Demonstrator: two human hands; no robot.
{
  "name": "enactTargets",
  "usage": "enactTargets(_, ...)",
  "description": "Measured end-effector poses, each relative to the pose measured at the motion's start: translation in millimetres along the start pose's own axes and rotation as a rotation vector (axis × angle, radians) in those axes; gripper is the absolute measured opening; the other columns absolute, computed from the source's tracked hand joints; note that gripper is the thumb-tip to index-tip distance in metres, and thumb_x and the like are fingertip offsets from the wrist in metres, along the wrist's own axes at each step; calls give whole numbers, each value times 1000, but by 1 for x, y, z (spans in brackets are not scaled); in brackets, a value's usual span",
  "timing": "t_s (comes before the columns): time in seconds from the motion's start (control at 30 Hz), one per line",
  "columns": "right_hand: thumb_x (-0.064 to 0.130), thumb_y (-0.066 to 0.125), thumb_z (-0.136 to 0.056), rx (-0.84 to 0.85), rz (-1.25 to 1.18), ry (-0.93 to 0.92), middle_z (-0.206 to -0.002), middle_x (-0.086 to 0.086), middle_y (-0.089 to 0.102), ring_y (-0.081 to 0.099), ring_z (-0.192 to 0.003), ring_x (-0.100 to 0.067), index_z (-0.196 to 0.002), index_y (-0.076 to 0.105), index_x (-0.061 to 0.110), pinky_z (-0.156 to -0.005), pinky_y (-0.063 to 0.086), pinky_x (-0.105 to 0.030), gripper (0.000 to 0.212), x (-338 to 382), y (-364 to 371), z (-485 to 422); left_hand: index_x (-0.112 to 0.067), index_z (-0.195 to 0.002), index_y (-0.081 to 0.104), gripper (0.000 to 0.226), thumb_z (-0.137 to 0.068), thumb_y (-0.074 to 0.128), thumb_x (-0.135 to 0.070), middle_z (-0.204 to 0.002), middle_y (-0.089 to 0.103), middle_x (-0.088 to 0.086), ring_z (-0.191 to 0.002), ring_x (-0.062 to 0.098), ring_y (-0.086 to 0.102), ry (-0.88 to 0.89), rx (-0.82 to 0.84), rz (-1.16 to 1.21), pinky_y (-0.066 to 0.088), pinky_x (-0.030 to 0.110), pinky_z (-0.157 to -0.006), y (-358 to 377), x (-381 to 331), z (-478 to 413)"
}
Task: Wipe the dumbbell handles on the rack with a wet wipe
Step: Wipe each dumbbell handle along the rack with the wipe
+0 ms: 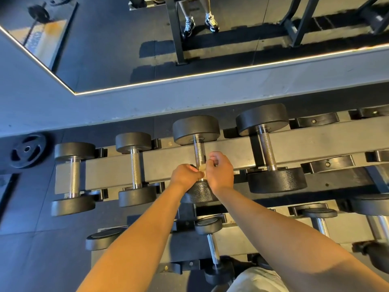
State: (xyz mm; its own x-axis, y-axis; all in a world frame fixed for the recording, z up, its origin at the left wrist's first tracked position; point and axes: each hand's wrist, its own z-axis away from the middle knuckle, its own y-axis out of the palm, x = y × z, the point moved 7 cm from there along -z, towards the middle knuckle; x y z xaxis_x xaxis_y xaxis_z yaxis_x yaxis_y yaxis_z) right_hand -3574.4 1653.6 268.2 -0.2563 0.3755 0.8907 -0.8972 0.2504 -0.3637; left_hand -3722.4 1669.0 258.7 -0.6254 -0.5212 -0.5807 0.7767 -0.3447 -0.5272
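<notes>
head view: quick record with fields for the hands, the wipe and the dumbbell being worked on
left hand: pinches wet wipe
right hand: pinches the same wet wipe
wipe position: near end of handle
dumbbell: third from left, top shelf
rack: black, empty cradles at right
floor: weight plate at left
</notes>
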Motion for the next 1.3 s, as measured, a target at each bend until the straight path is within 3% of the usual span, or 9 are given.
enactTargets(0.3, 22, 59, -94, 58, -125, -94, -95, 5, 58, 58, -90, -16, -99, 52, 34, -79, 54, -38, 16, 6, -4, 6, -27, -116, 58, 21, -98, 63, -18, -98, 67, -10, -87, 10, 65, 273, -246, 259, 46, 19, -64, 4, -14, 36)
enactTargets(0.43, 22, 60, -96, 268, -69, -29, -97, 6, 60, 59, -92, -13, -103, 57, 22, -79, 51, -32, 8, 9, 1, -1, -32, -138, 44, 45, -99, 61, -17, -110, 60, -21, -90, -3, 61, 352, -226, 232, 43, 3, -66, 2, -27, 41)
enactTargets(0.53, 13, 60, -97, 208, -102, 33, -99, 7, 61, 57, -94, -9, -102, 63, 18, -75, 46, -23, 7, 12, -9, -14, -34, -146, 38, 51, -101, 59, -24, -111, 58, -17, -83, -9, 56, 302, -265, 239, 43, 8, -65, 2, -23, 46)
enactTargets(0.63, 13, 61, -98, -50, -118, 0, -100, 10, 61, 58, -99, -8, -102, 64, 17, -81, 44, -18, 7, 22, -27, -32, -33, -141, 45, 38, -104, 48, -38, -116, 63, -14, -94, 5, 61, 217, -352, 134, 49, 26, -77, 5, -19, 45)
enactTargets(0.73, 15, 63, -97, 23, -100, -27, -108, 5, 63, 58, -105, -11, -107, 69, 17, -88, 48, -24, 12, 32, -7, -43, -36, -140, 49, 38, -104, 38, -44, -114, 72, -1, -95, 23, 67, 150, -351, -14, 56, 40, -84, 7, -19, 35)
enactTargets(0.93, 8, 58, -98, 171, 28, -68, -124, -7, 59, 57, -116, -20, -110, 73, 17, -87, 44, -18, 22, 40, 24, -56, -38, -138, 55, 39, -105, 35, -43, -105, 73, -1, -91, 21, 66, 150, -378, -2, 57, 40, -81, 5, -16, 33)
enactTargets(1.03, 7, 57, -98, 252, 175, -178, -119, -1, 65, 58, -111, -11, -108, 73, 17, -77, 36, -4, 21, 38, 20, -49, -37, -114, 66, 33, -105, 35, -40, -85, 69, -7, -78, 15, 64, 165, -391, 16, 54, 34, -70, 6, -16, 34)
enactTargets(1.17, 11, 64, -95, 358, 210, -233, -104, 5, 64, 61, -98, -5, -107, 65, 21, -78, 40, -6, 16, 23, 15, -33, -33, -92, 65, 30, -105, 38, -35, -72, 62, -9, -69, 8, 59, 160, -400, 58, 42, 26, -57, 4, -16, 37)
enactTargets(1.3, 15, 62, -97, 247, 72, -189, -104, 7, 61, 57, -98, 0, -108, 56, 20, -67, 44, -6, 14, 40, 8, -46, -28, -80, 60, 33, -104, 39, -35, -69, 62, -6, -66, 11, 59, 166, -385, 76, 39, 26, -56, 5, -15, 37)
